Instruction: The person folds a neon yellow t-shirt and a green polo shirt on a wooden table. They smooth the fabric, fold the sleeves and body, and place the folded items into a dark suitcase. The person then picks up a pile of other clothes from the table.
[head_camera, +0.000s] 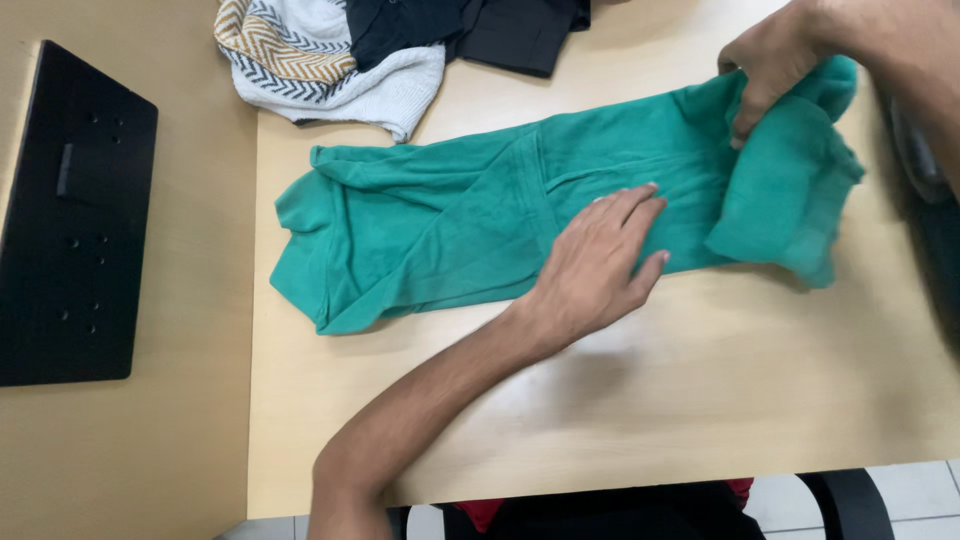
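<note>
**Folding the green garment, right end lifted**

Folding looks to be the step in hand. Your left hand (598, 262) lies flat on the green garment (450, 230), fingers spread, pinning its middle to the surface (620, 400). Your right hand (768, 62), at two o'clock from the left, has its grip pinched on the cloth's right end, which is raised and bunched. The garment stretches across the surface from nine o'clock to three o'clock, with its left end lying flat. A patterned knit (300, 60) and a black garment (480, 30) sit at twelve o'clock, and a black board (70, 220) lies well apart at nine o'clock. By my judgement, the next move calls for the raised end to land square, with the left hand keeping the middle from sliding.
</note>
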